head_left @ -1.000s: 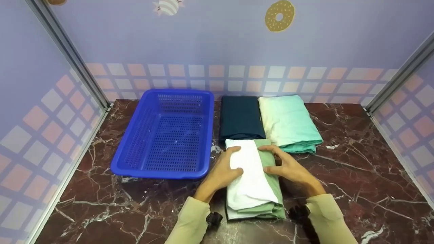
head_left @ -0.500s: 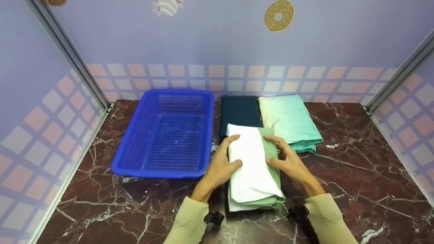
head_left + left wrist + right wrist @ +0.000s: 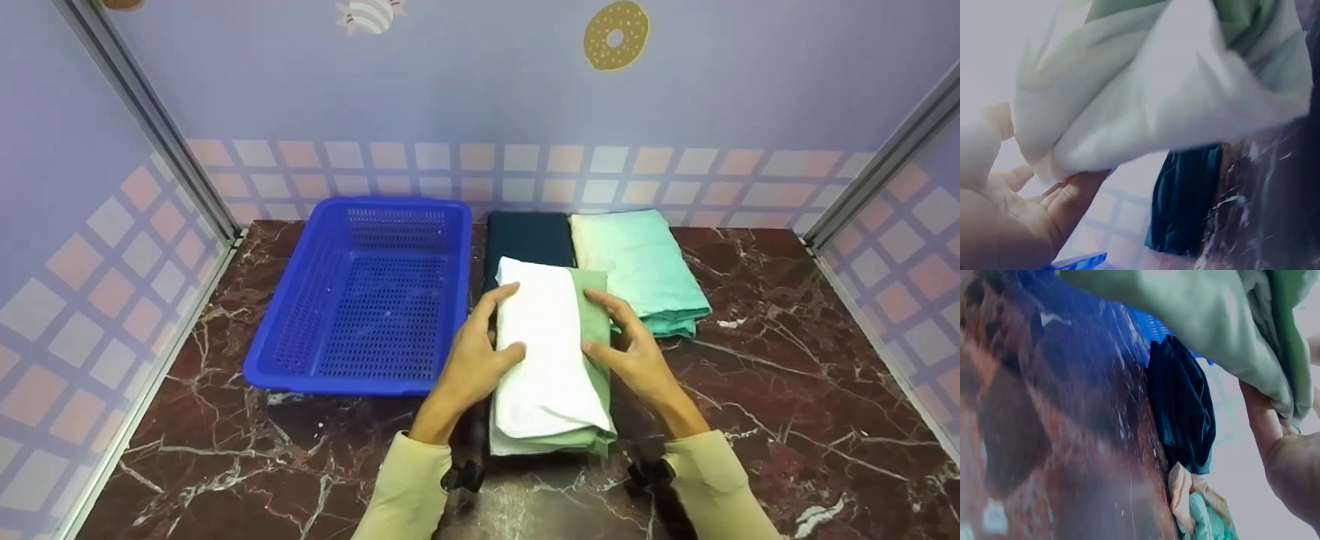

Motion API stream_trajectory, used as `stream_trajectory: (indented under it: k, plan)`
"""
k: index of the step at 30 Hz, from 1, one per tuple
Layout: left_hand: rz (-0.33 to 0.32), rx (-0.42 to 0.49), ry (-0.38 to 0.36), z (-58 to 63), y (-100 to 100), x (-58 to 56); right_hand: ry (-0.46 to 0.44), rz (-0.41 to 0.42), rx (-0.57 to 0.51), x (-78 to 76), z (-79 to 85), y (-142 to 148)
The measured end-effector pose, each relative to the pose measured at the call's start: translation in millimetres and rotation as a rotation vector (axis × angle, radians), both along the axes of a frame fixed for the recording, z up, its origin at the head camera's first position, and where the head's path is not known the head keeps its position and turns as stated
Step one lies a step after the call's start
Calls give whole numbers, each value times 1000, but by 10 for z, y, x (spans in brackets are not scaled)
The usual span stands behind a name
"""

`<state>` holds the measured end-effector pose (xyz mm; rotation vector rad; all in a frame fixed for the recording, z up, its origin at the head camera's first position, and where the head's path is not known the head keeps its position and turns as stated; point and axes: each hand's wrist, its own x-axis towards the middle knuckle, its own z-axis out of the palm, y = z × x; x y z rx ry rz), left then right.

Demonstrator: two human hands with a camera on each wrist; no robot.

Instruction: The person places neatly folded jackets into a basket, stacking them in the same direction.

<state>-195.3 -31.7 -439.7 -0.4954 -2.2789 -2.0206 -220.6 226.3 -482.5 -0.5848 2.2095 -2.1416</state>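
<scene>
A folded white-and-green cloth (image 3: pixel 551 352) is raised off the table, held between both hands. My left hand (image 3: pixel 476 364) grips its white left side, thumb on top and fingers partly beneath in the left wrist view. On the green right side, my right hand (image 3: pixel 637 364) pinches the edge, with fingers (image 3: pixel 1264 416) under the cloth in the right wrist view. Just behind lies a folded navy cloth (image 3: pixel 529 236), its near part hidden by the held cloth. Beside it on the right is a folded mint-and-cream cloth (image 3: pixel 637 262).
A blue plastic basket (image 3: pixel 356 386) with slotted walls stands left of the cloths, nothing inside it. The dark red marbled table (image 3: pixel 765 360) is bounded by patterned panels at the back (image 3: pixel 465 90) and both sides.
Both hands have lifted the white-and-green cloth from the table and carried it slightly away from the body. It now covers more of the navy cloth. The basket has not moved.
</scene>
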Motion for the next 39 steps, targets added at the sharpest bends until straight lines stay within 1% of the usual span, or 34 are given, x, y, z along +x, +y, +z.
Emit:
stream_trajectory:
  k: [2,5,9,13,17,24,31,36,39]
  plan:
    - [13,-6,17,29,-43,-12,11,-12,2,0,35,-42]
    - [18,8,21,72,-95,-23,19,-30,-7,6,86,-88]
    - [25,45,-19,134,-143,-36,12,-41,-47,9,137,-137]
    - [44,87,-56,187,-208,-46,7,-51,-55,-11,191,-215]
    - [70,98,-61,240,-291,-71,22,-48,-52,-63,253,-311]
    - [112,106,-61,318,-431,-156,38,-48,-83,-161,346,-484]
    - [131,84,-41,337,-544,-257,68,-65,-62,-271,386,-604]
    - [147,66,-46,347,-634,-346,55,-54,-74,-347,420,-688]
    - [156,88,-55,378,-703,-377,47,-57,-63,-392,461,-754]
